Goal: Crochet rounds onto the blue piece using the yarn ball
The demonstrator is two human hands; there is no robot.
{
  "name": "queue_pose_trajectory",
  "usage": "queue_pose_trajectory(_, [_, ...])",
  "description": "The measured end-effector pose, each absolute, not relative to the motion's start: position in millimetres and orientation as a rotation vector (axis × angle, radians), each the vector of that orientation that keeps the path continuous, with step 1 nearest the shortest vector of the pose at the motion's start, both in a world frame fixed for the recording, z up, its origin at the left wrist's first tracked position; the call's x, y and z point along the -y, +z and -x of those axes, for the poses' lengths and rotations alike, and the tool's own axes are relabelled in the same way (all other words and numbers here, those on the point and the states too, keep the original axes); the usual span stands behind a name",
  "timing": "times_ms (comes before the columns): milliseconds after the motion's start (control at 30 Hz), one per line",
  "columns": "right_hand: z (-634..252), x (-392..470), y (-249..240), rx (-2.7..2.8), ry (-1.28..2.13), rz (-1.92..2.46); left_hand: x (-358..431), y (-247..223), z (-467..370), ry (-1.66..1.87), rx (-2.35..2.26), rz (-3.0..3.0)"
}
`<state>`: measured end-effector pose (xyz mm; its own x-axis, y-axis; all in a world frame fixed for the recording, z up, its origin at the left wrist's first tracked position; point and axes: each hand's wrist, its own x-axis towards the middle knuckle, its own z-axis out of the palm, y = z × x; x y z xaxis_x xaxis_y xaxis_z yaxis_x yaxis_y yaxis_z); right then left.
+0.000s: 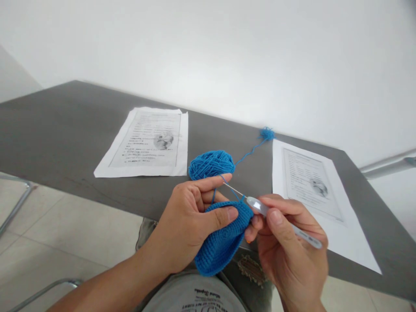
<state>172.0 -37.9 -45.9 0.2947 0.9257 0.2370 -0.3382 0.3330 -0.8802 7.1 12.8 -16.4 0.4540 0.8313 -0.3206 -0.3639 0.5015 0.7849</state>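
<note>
- A left paper (146,158) is lying on the table (65,130), between 10 and 11 o'clock from the blue stitched piece (222,238).
- The left hand's (185,221) fingers are pinching that piece, which is hanging near the table's front edge; one finger is poking out with yarn over it.
- The yarn ball (211,165) is sitting near 12 o'clock.
- The hook (256,205) is pointing toward 10 o'clock, seemingly working a loop at the piece's top edge. The next move seems to be calling for snug yarn and a gentle pull.
- A yarn tuft (267,133) is resting at 1 o'clock.
- The right hand's (295,255) fingers are gripping the hook's handle.
- A right paper (313,195) is lying at 2 o'clock.
</note>
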Motion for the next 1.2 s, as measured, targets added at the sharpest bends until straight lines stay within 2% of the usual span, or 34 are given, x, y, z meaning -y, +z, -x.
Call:
queue_pose_trajectory(800, [-221,39,-35,1.454,0.738,0.897,-13,-8,-7,0.841,-0.797,-0.729])
queue_pose_trajectory(1200, [-233,41,-29,1.562,0.649,0.939,-15,-6,-7,0.826,-0.815,-0.702])
